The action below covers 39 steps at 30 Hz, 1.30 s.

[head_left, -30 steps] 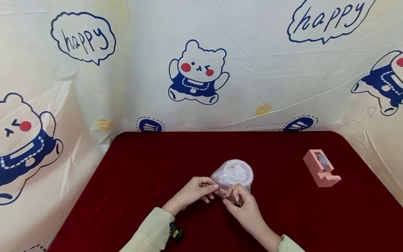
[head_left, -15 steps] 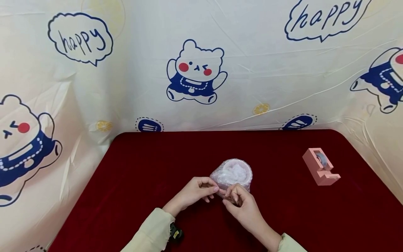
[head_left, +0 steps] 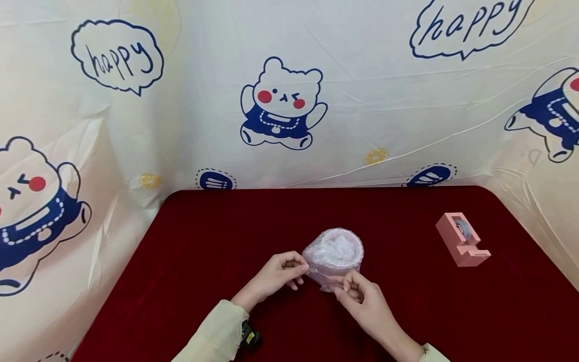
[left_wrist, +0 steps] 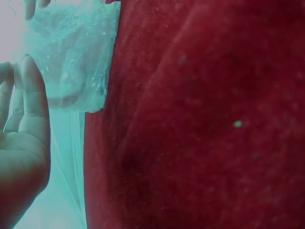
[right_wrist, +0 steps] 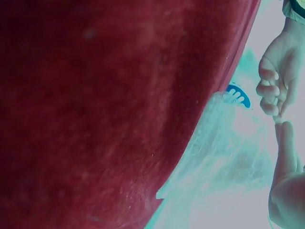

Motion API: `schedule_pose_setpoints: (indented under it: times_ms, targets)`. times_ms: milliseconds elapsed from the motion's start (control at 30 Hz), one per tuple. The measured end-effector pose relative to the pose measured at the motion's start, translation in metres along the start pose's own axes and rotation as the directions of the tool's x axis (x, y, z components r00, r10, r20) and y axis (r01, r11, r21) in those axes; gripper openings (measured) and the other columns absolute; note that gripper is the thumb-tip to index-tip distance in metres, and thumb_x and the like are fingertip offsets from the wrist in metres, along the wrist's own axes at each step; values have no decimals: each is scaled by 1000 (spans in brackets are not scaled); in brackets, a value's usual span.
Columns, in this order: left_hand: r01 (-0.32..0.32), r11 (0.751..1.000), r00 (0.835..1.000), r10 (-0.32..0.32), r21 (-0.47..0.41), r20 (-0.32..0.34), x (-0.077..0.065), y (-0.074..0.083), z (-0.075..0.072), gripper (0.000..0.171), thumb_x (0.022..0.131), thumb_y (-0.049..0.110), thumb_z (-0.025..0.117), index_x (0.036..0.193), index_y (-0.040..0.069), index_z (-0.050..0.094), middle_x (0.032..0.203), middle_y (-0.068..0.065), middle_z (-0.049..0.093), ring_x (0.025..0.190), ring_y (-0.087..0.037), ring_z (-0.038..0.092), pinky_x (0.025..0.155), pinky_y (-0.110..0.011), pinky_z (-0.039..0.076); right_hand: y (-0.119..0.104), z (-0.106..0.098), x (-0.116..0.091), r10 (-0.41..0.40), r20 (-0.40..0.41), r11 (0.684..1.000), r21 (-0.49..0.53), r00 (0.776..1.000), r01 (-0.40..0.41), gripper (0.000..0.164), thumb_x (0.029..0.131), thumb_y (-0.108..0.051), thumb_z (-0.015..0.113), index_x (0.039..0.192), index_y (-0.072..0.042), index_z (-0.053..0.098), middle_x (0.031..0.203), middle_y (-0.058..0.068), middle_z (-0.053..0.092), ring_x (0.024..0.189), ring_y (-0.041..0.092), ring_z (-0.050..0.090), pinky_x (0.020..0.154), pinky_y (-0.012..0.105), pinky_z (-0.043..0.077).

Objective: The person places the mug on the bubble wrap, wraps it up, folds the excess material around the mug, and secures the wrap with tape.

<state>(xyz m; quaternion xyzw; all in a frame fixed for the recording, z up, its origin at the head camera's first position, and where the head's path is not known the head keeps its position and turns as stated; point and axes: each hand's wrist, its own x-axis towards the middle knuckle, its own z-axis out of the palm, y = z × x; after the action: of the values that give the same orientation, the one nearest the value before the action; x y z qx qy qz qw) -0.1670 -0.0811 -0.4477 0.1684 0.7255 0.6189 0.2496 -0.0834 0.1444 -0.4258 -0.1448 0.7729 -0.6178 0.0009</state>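
Note:
A round bundle in clear bubble wrap (head_left: 341,246), whitish-pink inside, stands mid-table in the head view. Its wrap tapers to a loose flap at the front left. My left hand (head_left: 281,274) pinches the flap's left edge between thumb and fingertips; whether a thin strip of tape is there too cannot be told. My right hand (head_left: 366,301) is at the bundle's front, one fingertip extended against the wrap, the thumb apart below. The left wrist view shows the crinkled bubble wrap (left_wrist: 71,62) beyond my left hand (left_wrist: 26,129). In the right wrist view, my right hand (right_wrist: 288,167) points towards my left hand (right_wrist: 281,71).
A pink tape dispenser (head_left: 462,240) with a roll in it stands at the right on the dark red tablecloth (head_left: 226,226). Behind the table hangs a white cloth (head_left: 353,100) printed with bears. A small black device (head_left: 250,336) sits at my left wrist.
My right hand has slid to the right and slightly down along the wrap, away from my left fingertips. The left hand has shifted slightly left. More of the flap now shows between them.

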Motion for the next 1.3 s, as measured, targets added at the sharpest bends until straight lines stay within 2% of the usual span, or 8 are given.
schedule_pose_setpoints:
  times_ms: [167,367,567,667,767,1000,1100,1300]
  targets:
    - [10,1000,1000,-10,-13,-22,-4,0,-3,28,95,21,60,106,-4,59,99,-33,60,73,-8,61,63,-24,54,1,-9,-3,112,53,994,7,992,-113,21,95,-11,57,84,4,47,112,30,64,88,5,69,71,28,58]
    - [13,1000,1000,-13,-10,-25,-8,1,-5,29,93,20,62,105,-6,59,97,-33,60,71,-7,61,63,-24,54,4,-17,-2,208,33,973,-107,978,-203,21,93,-16,62,84,0,52,83,13,64,71,3,64,63,24,55]
    - [5,992,999,1,125,-45,-9,-2,-6,19,92,17,63,99,-1,64,90,-25,63,68,-9,59,61,-24,53,9,-21,2,248,4,935,-263,969,-238,20,86,-21,69,79,-7,56,66,0,57,57,0,51,52,20,47]
    - [-47,949,998,60,310,-33,-10,-2,-5,9,91,16,65,91,7,66,85,-14,66,66,-5,58,60,-21,50,11,-21,4,248,-26,908,-343,968,-242,17,84,-18,71,77,-10,57,63,-3,56,55,-1,47,51,19,44]
    - [-93,878,993,113,469,-15,-10,-1,-4,7,91,17,65,84,17,64,85,-1,67,66,0,56,60,-19,48,12,-22,5,215,-42,882,-420,976,-212,16,83,-14,71,76,-12,57,63,-6,53,55,-2,43,51,18,42]
    - [-91,782,989,146,616,-39,-9,5,0,11,91,18,64,82,23,60,105,5,62,80,-4,60,68,-19,49,11,-22,6,105,-125,794,-587,987,-159,21,77,-16,76,72,-21,57,68,-11,51,60,-2,38,55,16,37]
    - [-101,788,985,165,607,-50,-8,5,1,10,91,17,65,82,20,62,120,-4,56,91,-12,61,74,-21,51,11,-22,6,63,-173,755,-636,983,-160,20,75,-19,79,71,-22,59,74,-11,54,63,-2,42,55,17,38]
    - [-124,858,980,185,499,-74,-4,6,1,11,89,9,65,80,13,63,123,-12,57,101,-22,63,82,-26,55,14,-23,9,-22,-235,744,-653,972,-141,20,71,-17,82,69,-21,63,102,5,63,78,13,61,61,24,49]
